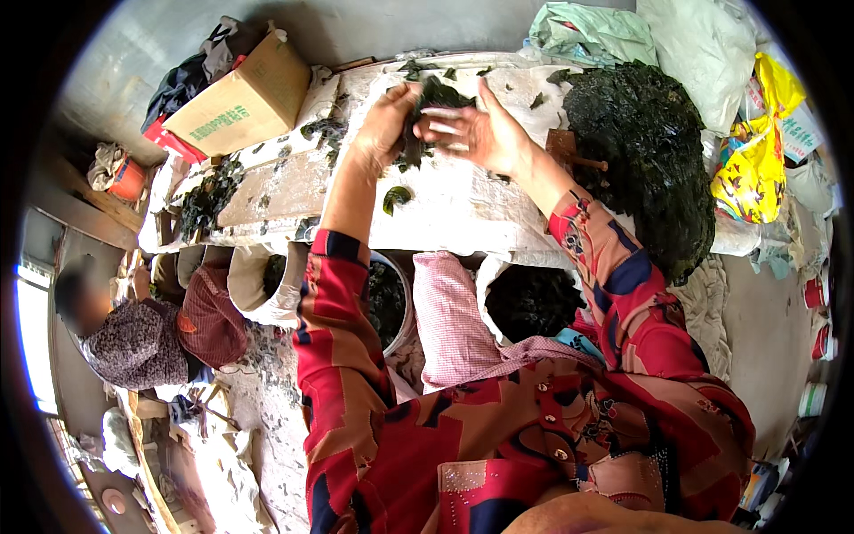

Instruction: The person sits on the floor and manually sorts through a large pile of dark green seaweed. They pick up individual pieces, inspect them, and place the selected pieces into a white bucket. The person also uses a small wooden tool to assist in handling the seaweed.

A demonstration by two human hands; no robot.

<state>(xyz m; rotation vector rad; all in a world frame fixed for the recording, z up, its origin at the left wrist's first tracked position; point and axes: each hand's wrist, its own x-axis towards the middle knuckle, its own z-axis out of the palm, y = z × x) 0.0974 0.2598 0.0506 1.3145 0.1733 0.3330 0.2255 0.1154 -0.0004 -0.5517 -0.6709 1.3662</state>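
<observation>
My left hand (387, 123) grips a dark green, wet-looking leafy piece, probably seaweed (442, 95), above the cloth-covered table (454, 213). Close beside it, my right hand (480, 137) is spread, thumb up and fingers apart, its fingertips blurred near the hanging end of the piece. Whether they touch it is unclear. A small curled leaf (397, 198) lies on the cloth below my hands. To the right spreads a large heap of the same dark leaves (640, 147), with a brown wooden block (561, 143) with a peg at its left edge.
Before my lap stand a white-lined sack (490, 320) and a pail (407, 300), both holding dark leaves. A cardboard box (240, 100) sits at the table's back left. Plastic bags, one yellow (750, 167), crowd the right. Another person (137, 340) sits at left.
</observation>
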